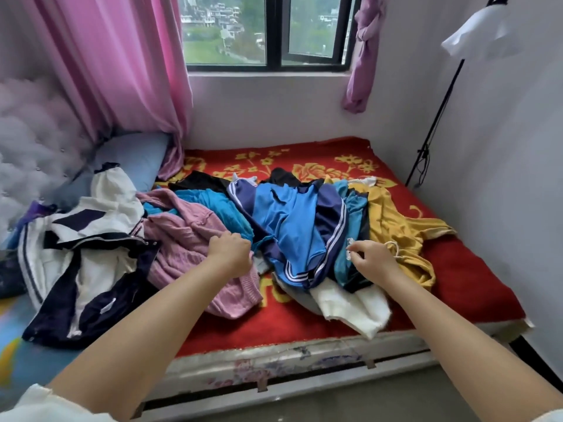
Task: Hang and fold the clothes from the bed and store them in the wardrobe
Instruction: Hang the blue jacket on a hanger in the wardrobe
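Your two bare arms reach over the near edge of the bed (475,303), where a heap of clothes lies across a red blanket (457,269) with yellow flowers. At the bed's left side, a white and navy jacket (91,263) sprawls open beside a blue pillow (134,159) and a tufted headboard (27,141), with a pink curtain (122,65) hanging down to the far left corner. Next to the jacket lies a pink knit sweater (195,239); your left hand (230,251) rests on it near the middle of the bed, its grip narrow, fingers curled into the fabric where the sweater meets the blue clothes. At the centre, a blue and navy sports garment with white stripes (292,233) is spread over teal cloth (219,205). A white fluffy garment (350,303) pokes out below it towards the near edge. Your right hand (373,258) hovers at the pile's right, its grip narrow, fingertips pinching a small pale tag or edge of a teal garment (353,208). Just beyond it lies a mustard-yellow garment (393,220), reaching towards the bed's right edge. A black lamp stand (438,117) leans by the right wall, and a window (268,32) looks out above the far edge.
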Demonstrator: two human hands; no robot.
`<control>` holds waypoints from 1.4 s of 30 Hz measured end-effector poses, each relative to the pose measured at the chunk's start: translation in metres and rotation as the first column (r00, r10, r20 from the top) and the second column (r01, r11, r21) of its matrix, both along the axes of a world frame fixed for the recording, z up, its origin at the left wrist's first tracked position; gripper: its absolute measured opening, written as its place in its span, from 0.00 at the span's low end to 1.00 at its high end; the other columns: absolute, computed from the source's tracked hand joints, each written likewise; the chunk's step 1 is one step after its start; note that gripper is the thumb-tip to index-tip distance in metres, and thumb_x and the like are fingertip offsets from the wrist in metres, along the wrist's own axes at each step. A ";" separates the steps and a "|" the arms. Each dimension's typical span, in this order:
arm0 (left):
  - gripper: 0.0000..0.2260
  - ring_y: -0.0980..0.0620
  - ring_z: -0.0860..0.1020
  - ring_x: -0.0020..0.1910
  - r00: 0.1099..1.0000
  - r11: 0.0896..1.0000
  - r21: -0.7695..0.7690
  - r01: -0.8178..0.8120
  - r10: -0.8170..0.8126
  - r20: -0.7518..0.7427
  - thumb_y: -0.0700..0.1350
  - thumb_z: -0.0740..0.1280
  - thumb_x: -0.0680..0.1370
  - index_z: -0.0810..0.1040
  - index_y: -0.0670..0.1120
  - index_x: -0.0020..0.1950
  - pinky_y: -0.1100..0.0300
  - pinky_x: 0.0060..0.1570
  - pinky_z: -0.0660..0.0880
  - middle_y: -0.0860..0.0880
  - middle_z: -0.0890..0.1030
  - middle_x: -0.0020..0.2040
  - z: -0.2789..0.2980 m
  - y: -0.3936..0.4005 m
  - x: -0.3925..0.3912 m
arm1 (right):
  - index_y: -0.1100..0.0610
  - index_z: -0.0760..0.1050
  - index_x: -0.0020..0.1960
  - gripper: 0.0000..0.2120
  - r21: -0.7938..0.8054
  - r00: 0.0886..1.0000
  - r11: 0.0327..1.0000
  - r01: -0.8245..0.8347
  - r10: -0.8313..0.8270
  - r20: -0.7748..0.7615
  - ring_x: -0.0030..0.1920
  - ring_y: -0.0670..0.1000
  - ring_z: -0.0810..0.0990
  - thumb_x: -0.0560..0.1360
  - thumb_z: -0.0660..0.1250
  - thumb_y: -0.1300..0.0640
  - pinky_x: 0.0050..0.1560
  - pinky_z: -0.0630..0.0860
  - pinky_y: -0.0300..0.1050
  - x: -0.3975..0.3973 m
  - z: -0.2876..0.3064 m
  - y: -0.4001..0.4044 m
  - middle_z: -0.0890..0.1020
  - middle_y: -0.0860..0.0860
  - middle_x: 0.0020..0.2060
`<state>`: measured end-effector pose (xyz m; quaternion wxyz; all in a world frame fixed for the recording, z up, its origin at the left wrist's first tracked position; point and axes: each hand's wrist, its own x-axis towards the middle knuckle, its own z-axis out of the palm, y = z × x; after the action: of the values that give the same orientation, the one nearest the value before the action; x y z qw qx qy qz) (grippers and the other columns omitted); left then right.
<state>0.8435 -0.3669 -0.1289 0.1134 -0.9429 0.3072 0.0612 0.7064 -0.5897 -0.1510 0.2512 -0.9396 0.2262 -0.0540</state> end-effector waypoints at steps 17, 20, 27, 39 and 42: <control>0.15 0.43 0.71 0.62 0.878 0.996 0.080 -0.046 0.079 -0.473 0.45 0.58 0.78 0.67 0.44 0.64 0.52 0.55 0.69 0.43 0.72 0.62 -0.186 -0.169 0.142 | 0.62 0.75 0.60 0.15 0.228 0.850 0.966 0.118 0.021 -0.527 0.61 0.56 0.74 0.77 0.56 0.63 0.57 0.68 0.42 0.171 -0.221 -0.142 0.78 0.58 0.59; 0.14 0.43 0.71 0.62 0.833 0.995 0.084 -0.050 0.088 -0.546 0.45 0.58 0.78 0.68 0.42 0.61 0.53 0.54 0.69 0.42 0.72 0.62 -0.226 -0.185 0.150 | 0.60 0.71 0.65 0.18 0.232 0.833 0.969 0.086 0.058 -0.550 0.64 0.57 0.72 0.76 0.56 0.65 0.60 0.65 0.44 0.197 -0.258 -0.151 0.75 0.58 0.63; 0.24 0.42 0.72 0.61 0.702 0.996 0.086 -0.039 0.088 -0.706 0.45 0.58 0.79 0.56 0.47 0.74 0.53 0.52 0.70 0.41 0.73 0.63 -0.319 -0.206 0.164 | 0.53 0.60 0.73 0.28 -0.015 0.751 0.913 -0.408 0.326 -0.574 0.74 0.57 0.50 0.74 0.59 0.64 0.72 0.53 0.53 0.248 -0.319 -0.150 0.55 0.52 0.75; 0.07 0.49 0.81 0.40 0.489 0.971 0.133 -0.200 0.217 -0.845 0.49 0.66 0.75 0.71 0.47 0.44 0.59 0.43 0.75 0.48 0.80 0.40 -0.347 -0.191 0.189 | 0.54 0.75 0.53 0.13 -0.163 0.550 0.750 -0.641 0.301 -0.779 0.62 0.53 0.70 0.78 0.53 0.58 0.71 0.46 0.61 0.291 -0.302 -0.168 0.75 0.49 0.47; 0.08 0.48 0.79 0.37 0.573 0.959 0.114 -0.258 0.247 -0.781 0.50 0.64 0.76 0.74 0.46 0.43 0.60 0.36 0.70 0.48 0.79 0.35 -0.310 -0.171 0.212 | 0.57 0.72 0.45 0.10 -0.077 0.568 0.773 -0.630 0.391 -0.725 0.51 0.56 0.74 0.77 0.53 0.57 0.50 0.66 0.46 0.307 -0.251 -0.160 0.78 0.54 0.44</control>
<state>1.0550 -0.5381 -0.4385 -0.0489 -0.8539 0.1883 0.4828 1.0136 -0.7498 -0.4024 -0.0034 -0.9447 0.0025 0.3280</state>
